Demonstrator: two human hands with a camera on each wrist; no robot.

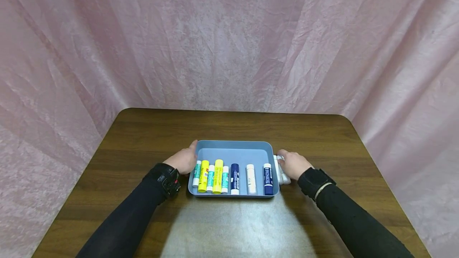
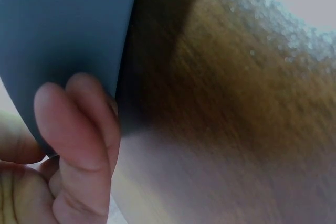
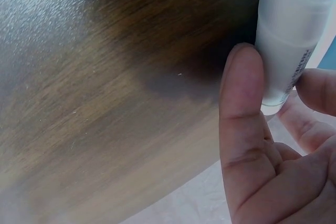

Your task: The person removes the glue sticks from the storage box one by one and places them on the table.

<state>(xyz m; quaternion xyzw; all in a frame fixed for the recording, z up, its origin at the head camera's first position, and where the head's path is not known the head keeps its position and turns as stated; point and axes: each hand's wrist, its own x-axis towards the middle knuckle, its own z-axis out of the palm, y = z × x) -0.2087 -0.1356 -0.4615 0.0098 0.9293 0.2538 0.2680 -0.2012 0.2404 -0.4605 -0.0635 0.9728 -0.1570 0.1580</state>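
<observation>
Eight tubes [image 1: 217, 176] lie in a blue tray [image 1: 234, 150] in the head view, grouped toward its near edge: white-and-green, yellow, white-and-green, yellow, white-and-green, navy, white and navy from left to right. The tray's far strip has bare floor, and gaps stand on both sides of the white one. Brown wood is open beyond the tray and toward both side edges of the table [image 1: 233, 126]; behind the far edge hangs a crumpled, pinkish, velvety curtain [image 1: 229, 43]. The left hand [image 1: 183, 160] touches the tray's left side. The right hand [image 1: 295, 164] grips white tubes [image 1: 285, 177] just outside the tray's right wall. The tray is a shallow rectangle with rounded corners and a smooth finish; the tubes are cylinders, their print too small to read. In the left wrist view, bent fingers [image 2: 71, 124] lie against the tray's dark, matte surface; whether they pinch it or only brace it I cannot tell. In the right wrist view, fingers close narrowly round a smooth white tube with a translucent part; its small dark lettering is unreadable, and streaked wood grain spreads alongside.
</observation>
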